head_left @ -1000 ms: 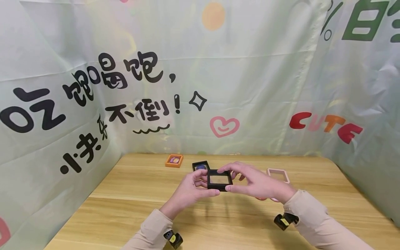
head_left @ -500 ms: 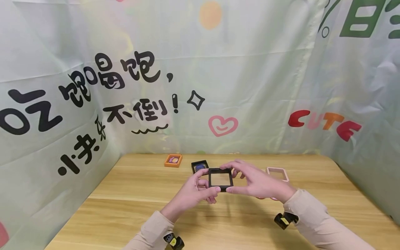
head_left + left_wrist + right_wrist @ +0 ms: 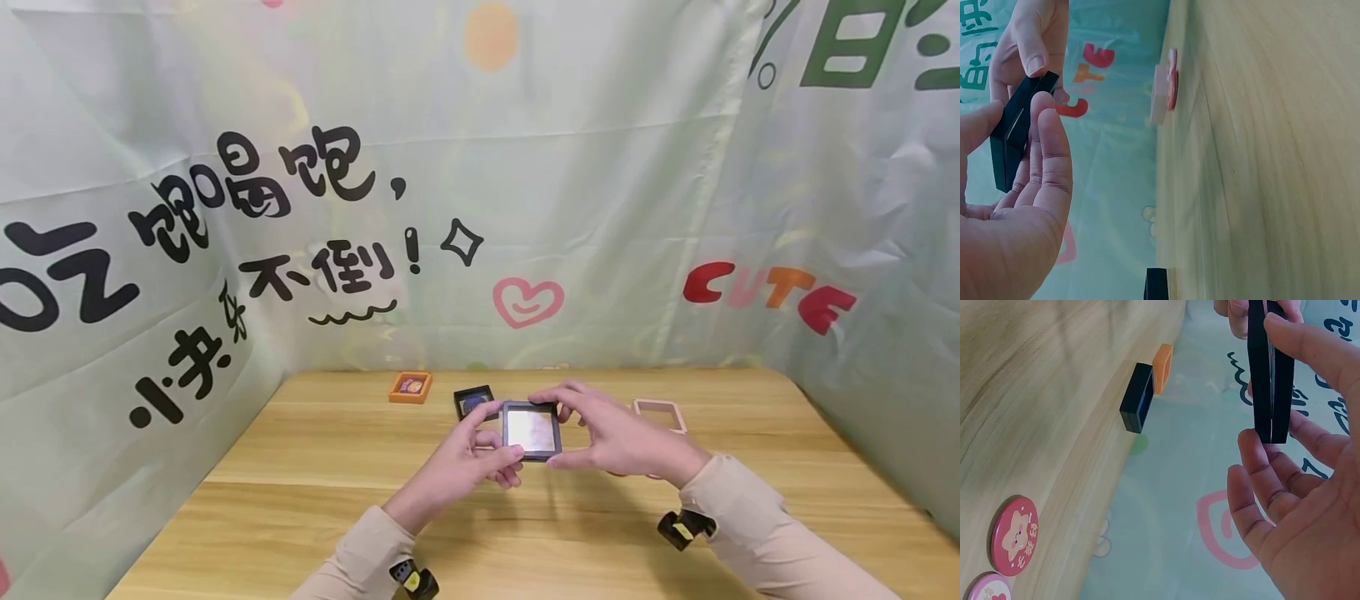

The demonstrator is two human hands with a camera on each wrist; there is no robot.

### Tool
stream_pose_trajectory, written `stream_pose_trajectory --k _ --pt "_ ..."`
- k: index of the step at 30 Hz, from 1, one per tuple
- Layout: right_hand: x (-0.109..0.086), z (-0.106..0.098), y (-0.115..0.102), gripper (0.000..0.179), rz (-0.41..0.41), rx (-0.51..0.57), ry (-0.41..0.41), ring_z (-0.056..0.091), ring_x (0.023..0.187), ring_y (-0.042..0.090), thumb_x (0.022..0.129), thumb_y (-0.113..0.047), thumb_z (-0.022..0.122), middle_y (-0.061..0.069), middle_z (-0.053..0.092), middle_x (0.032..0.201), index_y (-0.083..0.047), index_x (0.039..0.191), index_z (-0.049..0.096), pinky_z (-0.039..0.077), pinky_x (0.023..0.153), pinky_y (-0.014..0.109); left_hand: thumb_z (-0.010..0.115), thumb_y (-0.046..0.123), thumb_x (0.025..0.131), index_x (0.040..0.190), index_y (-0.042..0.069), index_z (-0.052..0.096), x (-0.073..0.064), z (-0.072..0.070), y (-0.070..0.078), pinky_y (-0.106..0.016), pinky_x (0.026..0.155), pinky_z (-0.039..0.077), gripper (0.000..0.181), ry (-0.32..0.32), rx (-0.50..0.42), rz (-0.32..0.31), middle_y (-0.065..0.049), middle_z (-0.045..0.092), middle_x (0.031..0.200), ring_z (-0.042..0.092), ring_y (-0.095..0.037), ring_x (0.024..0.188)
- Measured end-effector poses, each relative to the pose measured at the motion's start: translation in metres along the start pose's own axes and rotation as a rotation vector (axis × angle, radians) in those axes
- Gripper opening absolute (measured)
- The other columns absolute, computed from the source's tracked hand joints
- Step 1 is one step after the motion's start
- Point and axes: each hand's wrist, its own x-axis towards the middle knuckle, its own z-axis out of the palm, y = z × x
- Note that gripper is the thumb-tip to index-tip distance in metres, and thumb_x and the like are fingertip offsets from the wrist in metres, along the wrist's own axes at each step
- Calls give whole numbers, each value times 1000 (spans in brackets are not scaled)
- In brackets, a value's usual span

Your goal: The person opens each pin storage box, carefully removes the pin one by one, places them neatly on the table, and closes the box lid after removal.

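Both hands hold up a black square display frame (image 3: 532,430) above the table, its clear film window catching a bright glare. My left hand (image 3: 467,457) pinches the frame's left side, with the thumb at the lower corner. At the right side, my right hand (image 3: 617,435) has fingertips on the top edge and thumb at the bottom corner. In the right wrist view the frame (image 3: 1261,381) appears edge-on, as two black halves with a thin, slightly widening seam and film between them. A second black frame (image 3: 471,400) with a dark blue round item lies behind the left hand.
An orange frame (image 3: 410,387) with a purple picture lies at the back left of the wooden table (image 3: 300,500). A pale pink frame (image 3: 678,417) lies behind the right wrist. Beside it are a red round badge (image 3: 1015,536) and a pink one (image 3: 991,589). Fabric curtains enclose the table.
The held frame has tilted up to face the head camera, and its window has turned from see-through to bright with reflection. The left fingers have shifted lower behind it. The head view has turned slightly right.
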Motion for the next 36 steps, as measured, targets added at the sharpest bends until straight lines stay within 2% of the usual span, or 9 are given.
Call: stream_pose_trajectory --k 6,14,20,24,27,33,36 --pt "-2 0 1 74 -7 3 1 57 109 19 85 -27 93 3 59 140 -21 149 56 52 86 34 73 17 104 165 20 33 1 3 1 -34 77 65 73 1 13 1 -9 74 96 77 -19 79" --pt "-3 1 4 75 -13 5 0 58 110 23 84 -33 94 2 58 139 -22 147 55 53 85 36 74 16 103 164 22 35 1 6 1 -35 76 65 73 9 16 0 -9 74 96 77 -20 78" --pt "-4 1 4 76 -14 -34 20 60 117 24 82 -28 95 5 60 142 -15 147 57 56 99 48 76 17 102 164 19 34 4 10 2 -38 77 66 75 22 29 -3 -8 74 93 78 -20 77" --pt "-4 1 3 76 13 -76 32 61 126 28 83 -31 94 7 61 143 -13 147 57 55 105 55 78 18 100 164 18 34 8 15 3 -44 81 67 77 32 33 -11 -8 74 93 78 -19 77" --pt "-2 0 4 76 23 -110 42 61 127 30 83 -34 94 8 61 143 -13 147 58 56 102 55 78 18 101 164 16 32 10 19 5 -50 84 67 78 34 31 -19 -8 74 94 78 -19 77" --pt "0 1 5 74 22 -190 73 60 122 28 80 -31 96 7 62 137 -14 144 62 56 98 51 76 16 102 166 12 28 15 25 5 -41 81 67 81 40 28 -21 -9 74 94 77 -18 77" --pt "0 1 6 75 16 -224 87 60 120 26 79 -31 97 4 62 134 -13 143 63 55 98 51 76 16 101 168 11 26 17 26 4 -47 83 68 83 49 34 -21 -9 73 92 77 -18 76"
